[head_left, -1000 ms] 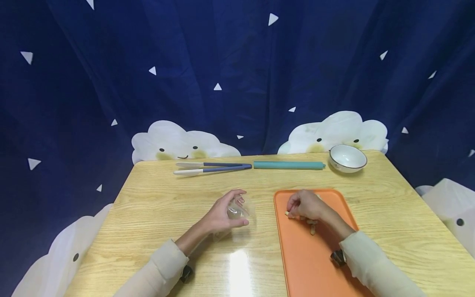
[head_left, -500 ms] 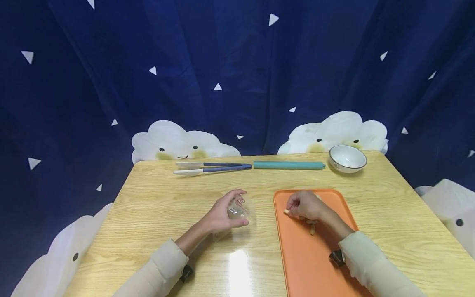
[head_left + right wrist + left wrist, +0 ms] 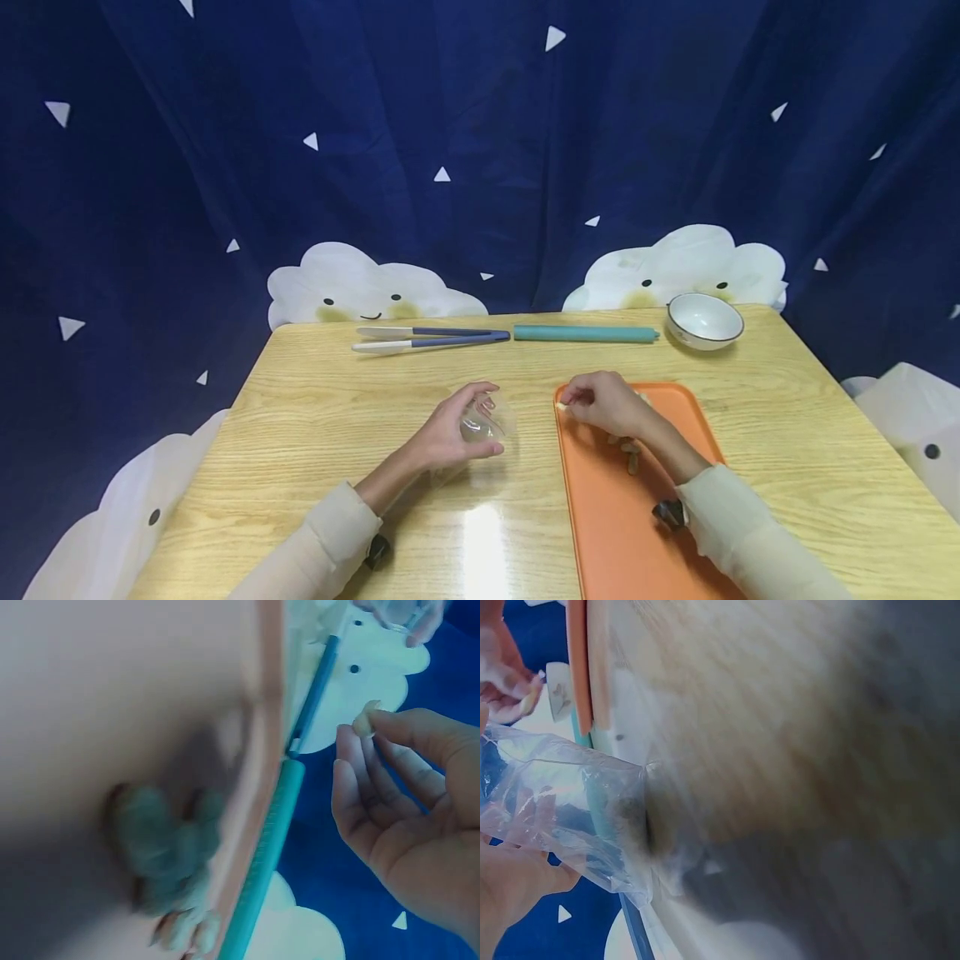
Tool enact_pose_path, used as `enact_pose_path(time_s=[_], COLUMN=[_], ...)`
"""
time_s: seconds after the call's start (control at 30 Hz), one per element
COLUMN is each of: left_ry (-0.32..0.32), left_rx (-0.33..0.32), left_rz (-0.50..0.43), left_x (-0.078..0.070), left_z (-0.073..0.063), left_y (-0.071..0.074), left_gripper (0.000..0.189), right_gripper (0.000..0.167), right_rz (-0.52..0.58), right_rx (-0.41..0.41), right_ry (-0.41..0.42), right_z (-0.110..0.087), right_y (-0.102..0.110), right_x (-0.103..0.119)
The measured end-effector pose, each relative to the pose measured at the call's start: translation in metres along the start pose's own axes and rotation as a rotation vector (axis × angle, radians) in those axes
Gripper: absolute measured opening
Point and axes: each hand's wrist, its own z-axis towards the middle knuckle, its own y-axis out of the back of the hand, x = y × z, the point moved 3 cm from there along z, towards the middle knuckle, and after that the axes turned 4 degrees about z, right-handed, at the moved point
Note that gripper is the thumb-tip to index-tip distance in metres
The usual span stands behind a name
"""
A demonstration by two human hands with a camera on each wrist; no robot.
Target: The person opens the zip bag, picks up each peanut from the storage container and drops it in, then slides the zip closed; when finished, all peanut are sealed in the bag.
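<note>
In the head view my left hand [image 3: 452, 433] grips a clear plastic bag [image 3: 477, 423] standing on the table, thumb and fingers curled round its upper part. The left wrist view shows the crinkled bag [image 3: 570, 802] with fingers visible through it. Over the tray's far left corner, my right hand [image 3: 609, 403] pinches a small pale peanut [image 3: 366, 720] between thumb and fingertips. Several more peanuts [image 3: 630, 450] lie in a small pile on the orange tray [image 3: 611, 533], partly hidden under the right hand. The right wrist view shows that pile [image 3: 172, 855] blurred.
Along the table's far edge lie blue-and-white tongs [image 3: 431, 340] and a teal stick [image 3: 585, 333]. A white bowl [image 3: 703, 322] stands at the far right. A dark blue curtain [image 3: 480, 150] hangs behind the table.
My right hand has shifted left and away from me with the peanut, from above the tray towards its far left corner. My left hand and the bag have stayed put.
</note>
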Motion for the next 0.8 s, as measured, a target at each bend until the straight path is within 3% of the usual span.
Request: enact_pose_path(time_s=[0.3,0.5,0.8], left_ry=[0.006,-0.004,0.011], left_rx=[-0.009,-0.005,-0.006], left_rz=[-0.004,-0.012,0.004], left_x=[-0.001,-0.001,0.0], left_z=[0.001,0.002,0.003], left_y=[0.0,-0.001,-0.003], left_gripper=[0.078,0.081,0.078], right_gripper=[0.007,0.008,0.006], right_rz=[0.093,0.182,0.207], right_rx=[-0.084,-0.088,-0.107], right_ry=[0.121,0.16,0.221], right_z=[0.013,0.019,0.025], right_y=[-0.004,-0.021,-0.039], right_x=[0.025,0.039,0.056])
